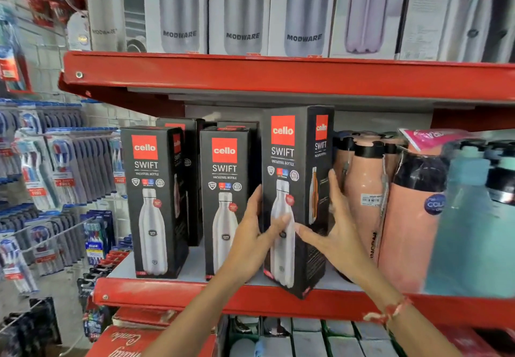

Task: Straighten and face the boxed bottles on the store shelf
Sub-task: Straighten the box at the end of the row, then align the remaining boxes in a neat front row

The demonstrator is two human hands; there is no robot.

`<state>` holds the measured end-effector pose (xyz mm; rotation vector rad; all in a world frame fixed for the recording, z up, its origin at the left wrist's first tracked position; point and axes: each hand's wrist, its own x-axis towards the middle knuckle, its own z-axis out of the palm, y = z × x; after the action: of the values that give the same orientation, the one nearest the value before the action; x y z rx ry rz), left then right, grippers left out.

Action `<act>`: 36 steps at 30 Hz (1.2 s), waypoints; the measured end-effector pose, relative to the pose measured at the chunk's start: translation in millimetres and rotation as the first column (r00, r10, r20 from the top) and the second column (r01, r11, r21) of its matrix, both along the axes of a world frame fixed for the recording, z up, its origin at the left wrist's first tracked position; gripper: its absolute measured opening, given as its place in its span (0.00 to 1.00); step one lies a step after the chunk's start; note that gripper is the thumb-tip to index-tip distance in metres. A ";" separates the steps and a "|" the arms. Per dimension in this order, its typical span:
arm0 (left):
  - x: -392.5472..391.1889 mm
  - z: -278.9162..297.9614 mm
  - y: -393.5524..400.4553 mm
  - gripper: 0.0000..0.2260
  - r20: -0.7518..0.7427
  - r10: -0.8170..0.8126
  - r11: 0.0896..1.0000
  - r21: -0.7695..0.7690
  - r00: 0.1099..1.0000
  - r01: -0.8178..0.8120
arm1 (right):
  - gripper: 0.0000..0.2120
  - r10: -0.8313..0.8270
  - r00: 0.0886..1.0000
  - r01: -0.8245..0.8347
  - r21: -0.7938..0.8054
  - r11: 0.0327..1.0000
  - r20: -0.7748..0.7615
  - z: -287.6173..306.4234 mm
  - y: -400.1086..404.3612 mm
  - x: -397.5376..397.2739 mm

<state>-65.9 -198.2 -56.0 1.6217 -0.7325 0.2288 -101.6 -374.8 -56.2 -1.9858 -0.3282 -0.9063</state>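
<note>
Three tall black Cello Swift bottle boxes stand along the front of the red shelf (167, 295). The left box (156, 203) and the middle box (223, 189) face forward, with more black boxes (195, 139) behind them. The right box (295, 161) is larger in view, turned slightly, and its bottom corner overhangs the shelf lip. My left hand (250, 239) grips its left edge with the thumb across the front. My right hand (334, 231) presses its right side, thumb on the front.
Peach bottles (367, 189) with black caps and a teal bottle (468, 231) stand right of the boxes. Modware bottle boxes (242, 8) fill the shelf above. Toothbrush packs (55, 175) hang on pegs at the left. More goods sit below the shelf.
</note>
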 end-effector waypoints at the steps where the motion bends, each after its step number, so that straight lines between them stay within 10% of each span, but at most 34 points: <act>1: 0.6 2.3 -0.3 0.31 -0.019 -0.053 0.999 -0.011 0.998 0.053 | 0.54 0.063 0.997 -0.063 0.003 0.998 -0.032 0.5 -5.0 -3.5; 24: 41.5 -22.3 -36.6 0.35 0.086 -0.057 0.995 0.082 0.995 0.050 | 0.44 0.129 0.946 -0.169 -0.113 0.979 -0.298 5.3 -39.7 33.2; 33: 12.3 11.6 13.8 0.20 0.251 0.085 0.996 -0.031 0.964 -0.080 | 0.37 -0.305 0.905 0.341 -0.079 0.937 0.296 54.8 46.7 9.5; 36: 14.1 18.5 60.5 0.14 0.380 0.236 0.971 -0.122 0.894 -0.204 | 0.27 -0.195 0.900 0.237 -0.063 0.970 0.389 65.1 101.7 13.1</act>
<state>-51.8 -137.6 -37.5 1.5999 -0.8283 0.7578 -88.5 -273.1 8.9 -1.9630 -0.3859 -1.4533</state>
